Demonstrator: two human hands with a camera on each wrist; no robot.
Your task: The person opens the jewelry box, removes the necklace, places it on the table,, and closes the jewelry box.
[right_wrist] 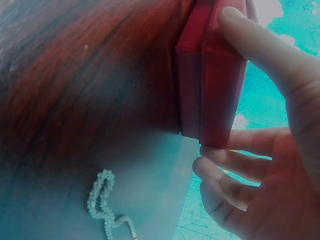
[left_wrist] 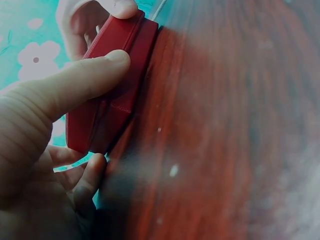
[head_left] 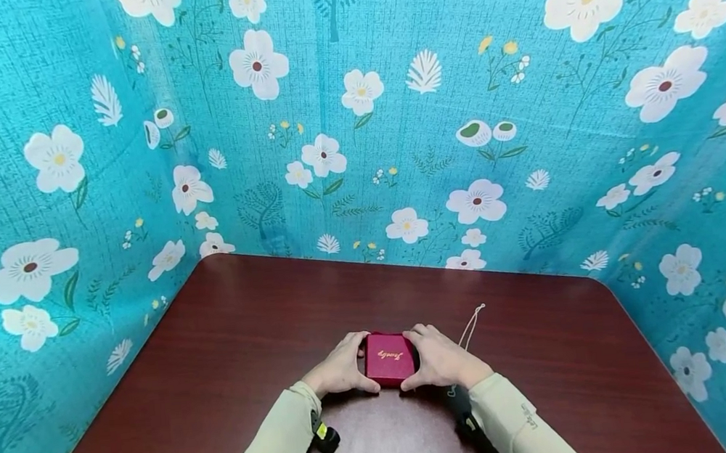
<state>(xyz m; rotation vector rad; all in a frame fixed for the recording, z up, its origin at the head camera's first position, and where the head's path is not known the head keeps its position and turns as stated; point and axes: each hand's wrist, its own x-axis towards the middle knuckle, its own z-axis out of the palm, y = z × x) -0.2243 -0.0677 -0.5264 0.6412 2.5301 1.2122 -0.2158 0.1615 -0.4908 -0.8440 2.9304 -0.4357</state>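
A small red jewelry box (head_left: 389, 362) with gold lettering on its lid sits closed on the table, between both hands. My left hand (head_left: 342, 368) grips its left side, thumb at the near face and fingers round the far edge. Opposite, my right hand (head_left: 441, 360) holds the right side in the same way. The left wrist view shows the seam between lid and base of the box (left_wrist: 125, 90), with the left thumb pressed across the side. In the right wrist view, the right thumb lies against the box (right_wrist: 220, 90) and the fingertips are at its far corner.
A pale, sparkling chain necklace (right_wrist: 102, 195) lies on the dark wood table (head_left: 266, 309), just right of the right hand and partly hidden by it. Blue flowered cloth (head_left: 339, 112) hangs behind the table and along its sides. Each wrist wears a black camera strap.
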